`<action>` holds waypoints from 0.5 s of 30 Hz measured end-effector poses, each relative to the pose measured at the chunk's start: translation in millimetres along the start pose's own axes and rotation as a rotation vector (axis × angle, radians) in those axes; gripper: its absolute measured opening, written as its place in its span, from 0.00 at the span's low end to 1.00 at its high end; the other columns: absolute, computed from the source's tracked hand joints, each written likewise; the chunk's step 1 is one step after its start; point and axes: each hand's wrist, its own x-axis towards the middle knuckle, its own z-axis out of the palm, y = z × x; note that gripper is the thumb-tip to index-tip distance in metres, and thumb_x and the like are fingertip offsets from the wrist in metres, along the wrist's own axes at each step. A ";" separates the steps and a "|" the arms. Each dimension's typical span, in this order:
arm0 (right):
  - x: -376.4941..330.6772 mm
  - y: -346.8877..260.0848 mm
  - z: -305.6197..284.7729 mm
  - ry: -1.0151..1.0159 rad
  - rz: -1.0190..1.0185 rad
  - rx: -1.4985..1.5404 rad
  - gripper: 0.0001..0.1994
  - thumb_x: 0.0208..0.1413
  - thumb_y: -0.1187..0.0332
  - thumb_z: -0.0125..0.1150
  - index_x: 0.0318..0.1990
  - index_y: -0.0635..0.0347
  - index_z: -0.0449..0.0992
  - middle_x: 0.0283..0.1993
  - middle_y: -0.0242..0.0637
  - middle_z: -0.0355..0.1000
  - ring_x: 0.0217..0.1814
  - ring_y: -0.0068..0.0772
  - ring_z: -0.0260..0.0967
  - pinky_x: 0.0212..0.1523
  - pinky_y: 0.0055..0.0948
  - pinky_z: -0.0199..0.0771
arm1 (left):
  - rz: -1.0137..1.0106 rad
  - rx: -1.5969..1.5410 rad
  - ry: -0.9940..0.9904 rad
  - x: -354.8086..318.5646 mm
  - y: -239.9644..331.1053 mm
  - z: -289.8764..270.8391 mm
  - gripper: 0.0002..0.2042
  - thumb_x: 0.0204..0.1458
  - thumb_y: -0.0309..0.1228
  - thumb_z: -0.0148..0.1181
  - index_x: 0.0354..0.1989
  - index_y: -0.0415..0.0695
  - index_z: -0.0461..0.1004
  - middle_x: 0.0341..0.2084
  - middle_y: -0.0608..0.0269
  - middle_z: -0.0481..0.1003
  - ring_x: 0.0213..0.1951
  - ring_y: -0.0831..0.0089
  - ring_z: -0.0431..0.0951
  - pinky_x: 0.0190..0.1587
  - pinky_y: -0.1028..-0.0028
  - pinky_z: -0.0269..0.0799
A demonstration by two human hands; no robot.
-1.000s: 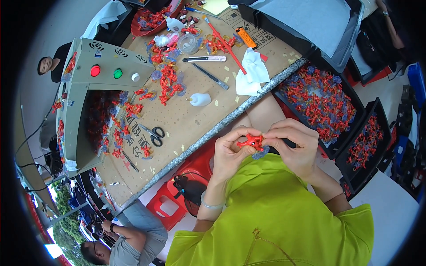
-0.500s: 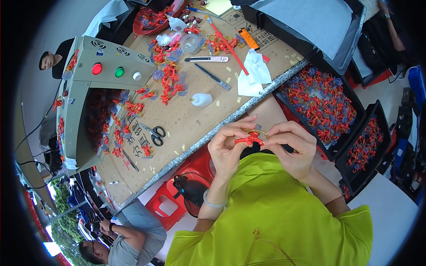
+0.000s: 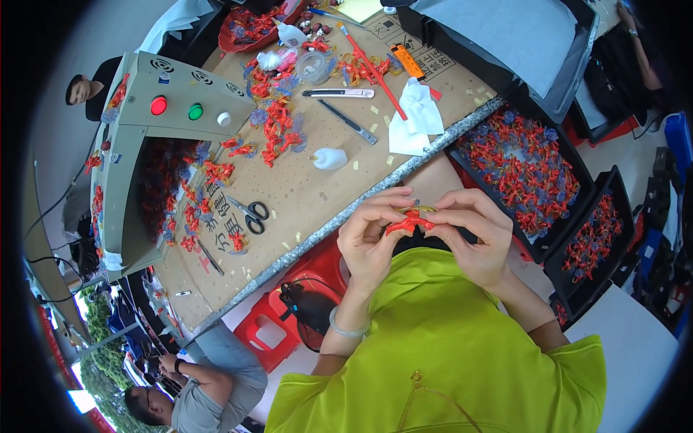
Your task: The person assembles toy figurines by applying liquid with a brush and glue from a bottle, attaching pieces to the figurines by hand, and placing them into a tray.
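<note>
Close in front of my body, a small red plastic figurine (image 3: 410,223) with a yellowish curved piece along its top edge is pinched between both hands. My left hand (image 3: 366,237) grips its left end with thumb and fingertips. The thumb and fingers of my right hand (image 3: 478,234) close on the right end, by the curved piece. Whether that piece is fixed to the figurine cannot be made out. Both hands are raised beside the table edge, above my lap.
On the brown-covered table (image 3: 289,209) lie more red figurines (image 3: 278,130), scissors (image 3: 253,216), a white squeeze bottle (image 3: 330,159), a cutter knife (image 3: 338,93) and a red brush (image 3: 372,72). A beige machine (image 3: 177,86) stands left. Black trays of figurines (image 3: 520,169) are right. A co-worker (image 3: 209,390) sits lower left.
The figurine has turned slightly in my fingers, and the curved piece now lies flatter along its top. My right fingertips have shifted a little over it. Both hands keep their hold.
</note>
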 end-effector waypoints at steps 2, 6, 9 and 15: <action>1.1 1.4 -0.4 -0.019 -0.007 -0.021 0.10 0.39 0.80 0.68 0.33 0.64 0.80 0.36 0.37 0.72 0.32 0.26 0.73 0.31 0.21 0.73 | 0.009 0.006 0.006 0.8 -0.9 -0.3 0.10 0.44 0.14 0.62 0.34 0.34 0.70 0.40 0.46 0.74 0.50 0.56 0.72 0.45 0.69 0.76; 0.4 3.8 2.7 -0.025 0.050 0.016 0.10 0.40 0.79 0.68 0.34 0.64 0.80 0.36 0.37 0.72 0.31 0.25 0.72 0.31 0.20 0.73 | -0.065 -0.021 0.033 -0.2 -0.4 -0.2 0.12 0.45 0.13 0.61 0.38 0.34 0.68 0.40 0.49 0.73 0.48 0.62 0.73 0.44 0.71 0.76; 3.6 2.1 4.5 -0.019 0.097 0.045 0.10 0.40 0.79 0.68 0.34 0.65 0.80 0.36 0.37 0.72 0.31 0.24 0.72 0.30 0.21 0.72 | -0.189 -0.056 0.108 -3.5 2.7 1.6 0.17 0.46 0.13 0.60 0.44 0.34 0.64 0.39 0.51 0.73 0.45 0.66 0.74 0.41 0.73 0.77; 1.9 9.1 7.0 -0.045 0.230 0.044 0.08 0.42 0.79 0.68 0.33 0.65 0.80 0.35 0.37 0.73 0.32 0.23 0.71 0.33 0.19 0.72 | -0.333 -0.017 0.223 -1.1 10.9 10.7 0.22 0.46 0.12 0.59 0.49 0.35 0.59 0.38 0.55 0.72 0.41 0.72 0.75 0.34 0.76 0.80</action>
